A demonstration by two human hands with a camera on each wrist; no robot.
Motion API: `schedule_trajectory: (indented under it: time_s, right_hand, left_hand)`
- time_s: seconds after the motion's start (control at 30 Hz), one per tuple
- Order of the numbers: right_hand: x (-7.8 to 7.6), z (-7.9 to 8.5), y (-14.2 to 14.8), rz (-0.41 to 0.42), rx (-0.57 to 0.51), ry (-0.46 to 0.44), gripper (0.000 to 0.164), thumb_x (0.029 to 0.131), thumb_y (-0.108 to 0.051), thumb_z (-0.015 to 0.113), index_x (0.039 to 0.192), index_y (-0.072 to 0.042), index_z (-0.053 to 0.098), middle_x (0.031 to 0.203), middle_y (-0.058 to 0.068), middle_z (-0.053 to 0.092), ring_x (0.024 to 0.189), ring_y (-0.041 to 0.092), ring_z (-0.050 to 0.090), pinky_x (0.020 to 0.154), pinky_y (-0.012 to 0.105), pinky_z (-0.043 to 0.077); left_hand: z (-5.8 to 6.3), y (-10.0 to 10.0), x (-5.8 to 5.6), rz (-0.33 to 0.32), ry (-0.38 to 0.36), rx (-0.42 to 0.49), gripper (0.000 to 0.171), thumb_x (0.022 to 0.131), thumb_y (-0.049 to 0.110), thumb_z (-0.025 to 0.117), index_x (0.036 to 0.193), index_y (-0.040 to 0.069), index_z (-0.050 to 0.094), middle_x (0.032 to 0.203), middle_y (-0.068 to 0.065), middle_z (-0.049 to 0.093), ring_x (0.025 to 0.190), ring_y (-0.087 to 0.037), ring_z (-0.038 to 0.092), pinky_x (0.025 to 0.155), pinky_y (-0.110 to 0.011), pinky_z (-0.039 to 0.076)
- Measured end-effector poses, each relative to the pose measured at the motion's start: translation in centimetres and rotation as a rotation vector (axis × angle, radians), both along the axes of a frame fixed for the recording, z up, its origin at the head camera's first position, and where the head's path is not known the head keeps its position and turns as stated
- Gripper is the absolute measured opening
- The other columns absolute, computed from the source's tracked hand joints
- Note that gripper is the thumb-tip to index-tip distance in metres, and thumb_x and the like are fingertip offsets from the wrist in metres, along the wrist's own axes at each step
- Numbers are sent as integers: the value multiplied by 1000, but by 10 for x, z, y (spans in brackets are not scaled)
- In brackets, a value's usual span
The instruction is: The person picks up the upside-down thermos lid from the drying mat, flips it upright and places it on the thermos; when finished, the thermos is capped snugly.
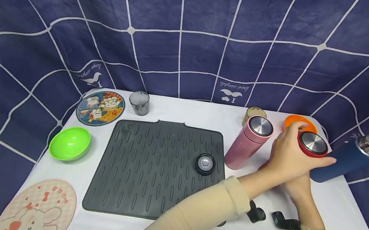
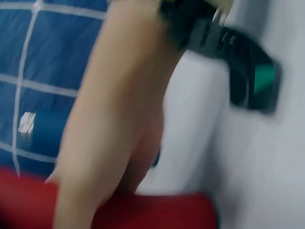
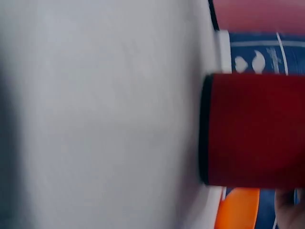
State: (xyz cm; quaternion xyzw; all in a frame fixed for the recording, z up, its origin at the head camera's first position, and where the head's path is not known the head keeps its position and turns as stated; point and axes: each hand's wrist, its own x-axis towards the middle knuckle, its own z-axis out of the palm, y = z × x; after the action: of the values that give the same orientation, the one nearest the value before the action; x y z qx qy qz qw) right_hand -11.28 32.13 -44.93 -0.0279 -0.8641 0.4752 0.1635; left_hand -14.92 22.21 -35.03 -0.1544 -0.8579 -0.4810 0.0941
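Note:
A red thermos (image 1: pixel 312 147) with a steel-topped lid is held between both hands on the right side of the table. My left hand (image 1: pixel 287 156) grips it near the top, thumb stretched out to the right below the lid. Lower down, my right hand (image 1: pixel 297 185) holds its body, mostly hidden behind the left hand. The right wrist view shows the thermos's red side (image 3: pixel 257 131) and dark base rim. To its left is a pink thermos (image 1: pixel 248 142) with its lid on; to its right, a navy thermos (image 1: pixel 346 161) with a bare steel mouth.
A dark grey ridged mat (image 1: pixel 158 170) bears a round black cap (image 1: pixel 205 164). Around it are a green bowl (image 1: pixel 70 143), two round placemats, a grey glass (image 1: pixel 139 103), an amber glass (image 1: pixel 255 113) and an orange dish (image 1: pixel 300 120). A navy curtain hangs behind.

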Motion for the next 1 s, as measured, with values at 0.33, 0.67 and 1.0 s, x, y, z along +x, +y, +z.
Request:
schedule_trajectory:
  time_s: [0.33, 0.67, 1.0]
  right_hand:
    - [-5, 3, 0, -55, 118, 1, 50, 84, -18, 67, 127, -1, 46, 108, -10, 51, 96, -12, 39, 79, 11, 29]
    - [-1, -2, -1, -43, -4, -13, 53, 78, -9, 71, 126, -8, 46, 102, -32, 45, 93, -11, 41, 79, 6, 31]
    - [-8, -1, -12, -82, 114, 48, 47, 82, -14, 66, 123, 1, 48, 102, -29, 43, 96, -14, 38, 81, 10, 28]
  left_hand:
    - [-4, 0, -7, -65, 96, -43, 61, 62, 54, 80, 113, 34, 53, 94, 26, 57, 83, 9, 49, 74, -5, 34]
    - [-1, 0, -3, -49, -2, -18, 77, 57, 59, 82, 120, 37, 45, 102, 26, 52, 94, 5, 49, 75, -10, 36]
    - [-6, -5, -8, 5, 201, -8, 55, 64, 50, 79, 109, 30, 53, 92, 23, 59, 83, 10, 50, 77, -6, 34]
